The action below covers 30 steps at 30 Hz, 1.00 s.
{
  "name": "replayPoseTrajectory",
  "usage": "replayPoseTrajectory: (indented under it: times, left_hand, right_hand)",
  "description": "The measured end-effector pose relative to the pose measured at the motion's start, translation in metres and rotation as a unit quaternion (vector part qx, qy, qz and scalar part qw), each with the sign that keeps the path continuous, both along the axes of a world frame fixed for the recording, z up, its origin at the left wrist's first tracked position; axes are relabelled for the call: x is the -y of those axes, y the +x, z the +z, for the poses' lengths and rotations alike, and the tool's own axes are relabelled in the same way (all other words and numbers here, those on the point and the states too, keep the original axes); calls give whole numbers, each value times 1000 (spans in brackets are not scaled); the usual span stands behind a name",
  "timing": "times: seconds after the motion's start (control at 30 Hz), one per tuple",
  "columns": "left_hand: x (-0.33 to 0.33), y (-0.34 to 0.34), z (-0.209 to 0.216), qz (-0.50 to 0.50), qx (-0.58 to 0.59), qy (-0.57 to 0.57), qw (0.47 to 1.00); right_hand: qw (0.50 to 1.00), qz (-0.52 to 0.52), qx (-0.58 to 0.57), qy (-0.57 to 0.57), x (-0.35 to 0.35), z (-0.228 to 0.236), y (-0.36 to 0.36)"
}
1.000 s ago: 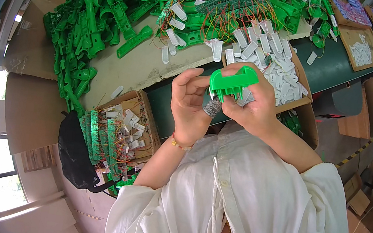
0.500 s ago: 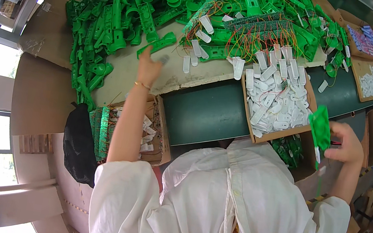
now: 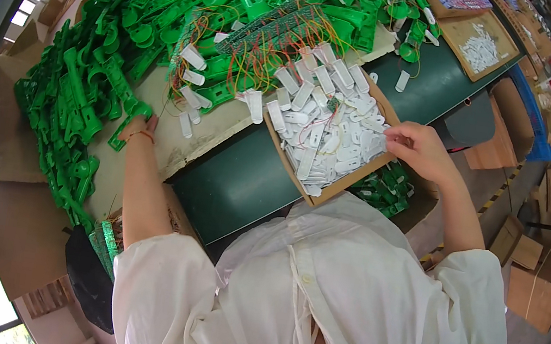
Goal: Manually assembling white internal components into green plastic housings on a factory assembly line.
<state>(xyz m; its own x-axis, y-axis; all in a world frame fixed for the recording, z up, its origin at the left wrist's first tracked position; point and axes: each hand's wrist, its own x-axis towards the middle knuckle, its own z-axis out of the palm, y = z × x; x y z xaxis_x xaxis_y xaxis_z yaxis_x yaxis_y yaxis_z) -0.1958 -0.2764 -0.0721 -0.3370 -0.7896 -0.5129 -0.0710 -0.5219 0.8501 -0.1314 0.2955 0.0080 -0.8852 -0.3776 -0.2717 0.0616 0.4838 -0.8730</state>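
Observation:
My left hand [image 3: 139, 129] is closed round a green plastic shell [image 3: 118, 137] at the near edge of a large heap of green plastic shells [image 3: 81, 89]. Part of its grip is hidden behind the hand. My right hand [image 3: 421, 150] is at the right rim of a cardboard box [image 3: 380, 165] filled with small white plastic pieces [image 3: 337, 138]. Its fingers are curled, with a gap between thumb and forefinger and nothing visible in them. Below that rim, a lower box holds green assembled parts [image 3: 387, 190].
Green circuit boards [image 3: 275, 33] with red and yellow wires lie on the heap beside loose white pieces [image 3: 253, 104]. A shallow tray [image 3: 481, 52] of small white parts stands at the far right. A black bag [image 3: 88, 279] hangs at the lower left, next to more circuit boards [image 3: 107, 239].
The green part with a white piece has left my right hand, which moved left to the box rim. My left hand still holds a green shell, now near the heap. The view has turned.

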Motion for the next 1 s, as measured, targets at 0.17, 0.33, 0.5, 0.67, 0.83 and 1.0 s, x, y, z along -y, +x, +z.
replayPoseTrajectory:
  times: [0.17, 0.33, 0.5, 0.67, 0.83, 1.0]
  left_hand:
    - [-38, 40, 22, -84, -180, 9, 980]
    - [-155, 109, 77, -249, -397, 219, 856]
    - [-207, 135, 85, -416, -502, 344, 676]
    - [-217, 141, 89, -488, -491, 296, 658]
    - [-219, 148, 93, -509, -455, 293, 670]
    - [-221, 153, 88, -552, -411, 204, 696]
  right_hand:
    - [912, 36, -291, 287, 19, -12, -7]
    - [863, 66, -367, 341, 26, -35, -17]
    - [897, -4, -365, 250, 39, -5, -6]
    - [971, -21, -238, -13, 63, 4, 9]
    - [982, 12, -128, -141, 90, 3, 27]
    - [970, 53, -97, -217, 99, 6, 29]
